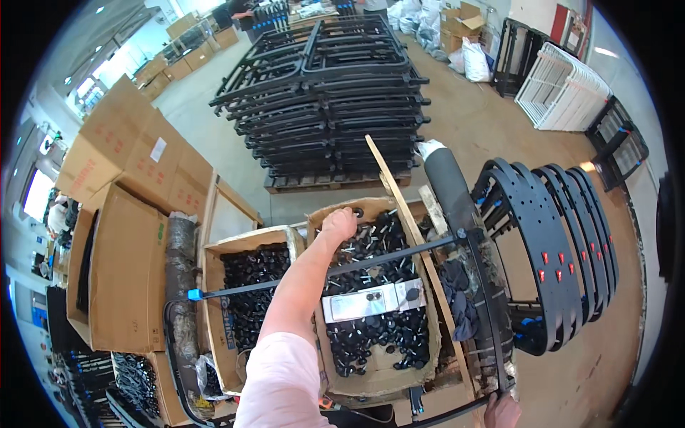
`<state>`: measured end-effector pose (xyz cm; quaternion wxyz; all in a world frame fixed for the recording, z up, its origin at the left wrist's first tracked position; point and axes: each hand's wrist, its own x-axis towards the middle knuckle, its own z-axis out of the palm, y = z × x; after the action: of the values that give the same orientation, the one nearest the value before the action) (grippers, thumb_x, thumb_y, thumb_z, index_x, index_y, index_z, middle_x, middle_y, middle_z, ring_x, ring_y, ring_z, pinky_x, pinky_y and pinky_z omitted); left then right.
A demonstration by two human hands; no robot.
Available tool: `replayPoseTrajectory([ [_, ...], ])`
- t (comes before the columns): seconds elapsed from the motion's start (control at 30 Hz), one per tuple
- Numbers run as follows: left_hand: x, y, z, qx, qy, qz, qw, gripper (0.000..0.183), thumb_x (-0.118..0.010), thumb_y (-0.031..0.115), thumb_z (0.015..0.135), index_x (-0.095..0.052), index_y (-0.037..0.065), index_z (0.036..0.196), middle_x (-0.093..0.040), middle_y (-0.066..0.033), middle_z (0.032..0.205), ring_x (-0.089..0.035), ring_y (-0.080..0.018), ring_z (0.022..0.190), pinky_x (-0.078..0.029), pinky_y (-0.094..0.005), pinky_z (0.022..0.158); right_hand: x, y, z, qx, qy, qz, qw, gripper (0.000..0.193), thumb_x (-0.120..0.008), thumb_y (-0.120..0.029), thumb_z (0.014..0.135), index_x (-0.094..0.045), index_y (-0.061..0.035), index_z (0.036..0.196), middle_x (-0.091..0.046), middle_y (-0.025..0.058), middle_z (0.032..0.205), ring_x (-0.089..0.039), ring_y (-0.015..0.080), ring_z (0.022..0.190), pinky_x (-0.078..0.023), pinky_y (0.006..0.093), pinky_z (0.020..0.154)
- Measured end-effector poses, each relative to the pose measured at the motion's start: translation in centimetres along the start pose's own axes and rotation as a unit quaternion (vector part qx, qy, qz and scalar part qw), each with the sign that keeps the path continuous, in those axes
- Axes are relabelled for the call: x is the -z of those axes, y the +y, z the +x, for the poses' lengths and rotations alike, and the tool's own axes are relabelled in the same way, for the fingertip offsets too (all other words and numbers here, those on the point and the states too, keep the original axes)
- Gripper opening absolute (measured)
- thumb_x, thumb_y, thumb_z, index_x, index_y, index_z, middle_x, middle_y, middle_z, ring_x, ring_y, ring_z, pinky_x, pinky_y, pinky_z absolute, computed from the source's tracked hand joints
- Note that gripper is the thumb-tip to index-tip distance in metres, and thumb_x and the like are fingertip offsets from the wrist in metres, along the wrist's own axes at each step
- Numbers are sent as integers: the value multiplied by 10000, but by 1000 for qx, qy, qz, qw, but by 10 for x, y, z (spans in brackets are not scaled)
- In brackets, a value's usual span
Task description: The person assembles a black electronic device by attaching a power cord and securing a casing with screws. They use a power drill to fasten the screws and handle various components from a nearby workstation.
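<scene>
My left hand (pixel 340 224) reaches over the far end of a cardboard box (pixel 378 378), its fingers closed on a black round-headed screw foot (pixel 358 212). Many similar black pieces with bright threaded studs (pixel 357 357) fill that box. Across the box lies a silvery metal strip (pixel 357 305) with a few black pieces on it. A black tubular metal frame (pixel 314 273) spans above the boxes, with a blue cap (pixel 195 294) at its left corner. My right hand (pixel 503 411) grips the frame's near right part, its fingers partly cut off by the lower edge.
Beside it, another box (pixel 214 314) holds black parts. A wooden strip (pixel 428 264) and padded rolls (pixel 449 185) flank the boxes. Curved black panels (pixel 546 235) stand on the right, large cartons (pixel 128 271) on the left. Ahead, black frames (pixel 328 93) are stacked on a pallet (pixel 339 182).
</scene>
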<state>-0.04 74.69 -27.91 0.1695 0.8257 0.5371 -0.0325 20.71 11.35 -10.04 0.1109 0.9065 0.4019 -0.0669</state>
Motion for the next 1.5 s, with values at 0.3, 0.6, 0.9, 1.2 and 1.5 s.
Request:
replayPoseTrajectory([
  [0.3, 117, -3, -212, -111, -149, -525, 830, 353, -548, 403, 1133, -659, 87, 1018, -582, 30, 824, -547, -90, 756, -492, -278, 697, 77, -53, 56, 93, -41, 301, 948, 483, -708, -343, 976, -667, 23, 1288, -753, 262, 1007, -744, 388, 858, -599, 473, 775],
  [0.6, 26, 7, -445, -98, -247, -696, 667, 317, -483, 377, 1173, -608, 95, 1102, -566, 44, 907, -541, -81, 786, -498, -273, 733, 57, -240, 7, 241, -280, 645, 669, 480, -732, -125, 1023, -591, -7, 1467, -721, 82, 1152, -670, 100, 840, -581, 271, 727],
  [0.9, 13, -63, -550, -20, -250, -715, 653, 338, -463, 353, 1176, -605, 48, 1203, -690, -24, 1001, -679, -123, 823, -569, -284, 758, 60, -291, -133, 307, -117, 458, 826, 448, -751, -219, 978, -657, -36, 1376, -774, 180, 1062, -763, 253, 905, -602, 380, 795],
  [1.2, 39, -110, -625, -33, -156, -607, 779, 351, -528, 326, 1150, -620, 24, 1304, -699, -35, 926, -657, -113, 780, -571, -311, 701, 57, -338, -208, 422, -62, 266, 864, 501, -717, -226, 941, -622, -44, 1398, -717, 249, 1208, -704, 451, 1077, -570, 515, 940],
  [1.5, 40, -169, -665, 79, -107, -775, 618, 301, -467, 210, 1171, -595, 55, 1396, -648, -41, 1013, -654, -125, 884, -552, -284, 800, 40, -351, -109, 200, -301, 578, 732, 258, -639, -150, 1078, -663, 20, 1270, -717, 74, 918, -647, 119, 717, -576, 304, 680],
])
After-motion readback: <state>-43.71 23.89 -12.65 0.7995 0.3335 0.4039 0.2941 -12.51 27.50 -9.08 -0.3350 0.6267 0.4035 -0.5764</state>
